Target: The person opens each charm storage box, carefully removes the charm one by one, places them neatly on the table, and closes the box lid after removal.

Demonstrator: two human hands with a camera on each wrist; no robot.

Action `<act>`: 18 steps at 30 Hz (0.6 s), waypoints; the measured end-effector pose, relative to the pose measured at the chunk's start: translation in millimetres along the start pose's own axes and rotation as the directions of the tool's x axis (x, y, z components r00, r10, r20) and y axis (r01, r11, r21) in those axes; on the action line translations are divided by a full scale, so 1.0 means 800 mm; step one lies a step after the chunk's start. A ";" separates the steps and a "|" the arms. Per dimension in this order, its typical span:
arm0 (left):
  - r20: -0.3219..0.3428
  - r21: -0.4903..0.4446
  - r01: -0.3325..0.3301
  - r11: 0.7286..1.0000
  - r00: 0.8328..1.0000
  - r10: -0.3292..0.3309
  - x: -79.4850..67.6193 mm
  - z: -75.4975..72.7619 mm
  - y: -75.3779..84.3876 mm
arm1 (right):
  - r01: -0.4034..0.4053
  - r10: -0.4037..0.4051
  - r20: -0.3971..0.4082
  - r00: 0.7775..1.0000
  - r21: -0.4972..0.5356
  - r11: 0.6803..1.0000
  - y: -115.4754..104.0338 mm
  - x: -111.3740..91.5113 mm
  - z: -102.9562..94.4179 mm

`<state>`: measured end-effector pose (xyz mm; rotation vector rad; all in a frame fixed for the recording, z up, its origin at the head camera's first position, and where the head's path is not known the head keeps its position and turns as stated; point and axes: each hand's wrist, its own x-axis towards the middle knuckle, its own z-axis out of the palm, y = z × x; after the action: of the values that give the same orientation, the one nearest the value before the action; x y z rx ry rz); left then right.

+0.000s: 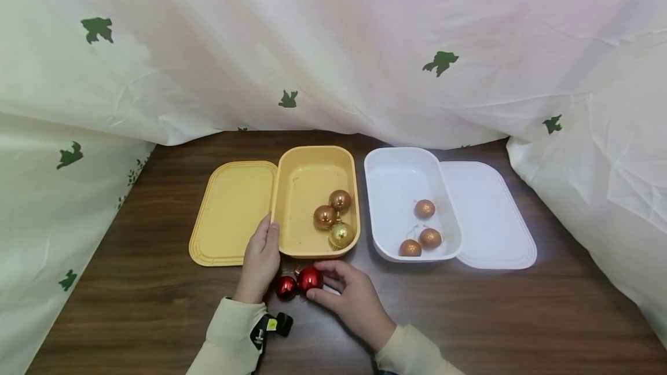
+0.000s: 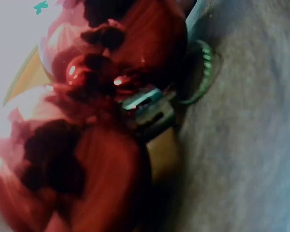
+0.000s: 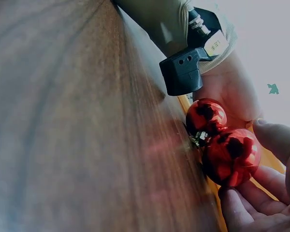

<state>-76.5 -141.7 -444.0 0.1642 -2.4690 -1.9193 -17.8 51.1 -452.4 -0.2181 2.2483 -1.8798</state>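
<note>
Two shiny red Christmas balls are in front of the yellow box. My right hand pinches the larger red ball between thumb and fingers. Touching it on the left is the smaller red ball, their metal caps side by side. My left hand rests along the box's near left side, fingers fairly straight, thumb at the rim. Inside the box, at its near right, lie two copper balls and a gold ball.
Right of the yellow box stands a white box holding three glittery copper balls. A yellow lid lies at the left, a white lid at the right. White cloth with green bird shapes surrounds the brown wooden table.
</note>
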 end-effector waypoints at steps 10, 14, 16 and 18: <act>0.008 -0.019 -0.012 1.000 1.000 0.013 -0.002 0.001 -0.001 | 0.056 -0.058 -0.032 0.998 -0.065 0.996 -0.022 -0.013 -0.011; 0.008 -0.012 -0.017 1.000 1.000 0.017 -0.002 0.001 -0.001 | 0.067 -0.068 -0.038 0.997 -0.039 0.997 -0.035 -0.014 -0.018; 0.007 -0.009 -0.020 1.000 1.000 0.021 -0.002 0.001 -0.001 | 0.096 -0.097 -0.047 0.994 -0.023 0.995 -0.041 -0.013 -0.021; 0.005 -0.005 -0.022 1.000 1.000 0.022 -0.001 0.000 -0.001 | 0.141 -0.141 -0.058 0.988 -0.008 0.990 -0.046 -0.011 -0.024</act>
<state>-75.6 -141.7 -444.9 0.1322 -2.4582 -1.9201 -14.8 65.1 -412.6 -0.3355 2.3313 -1.9762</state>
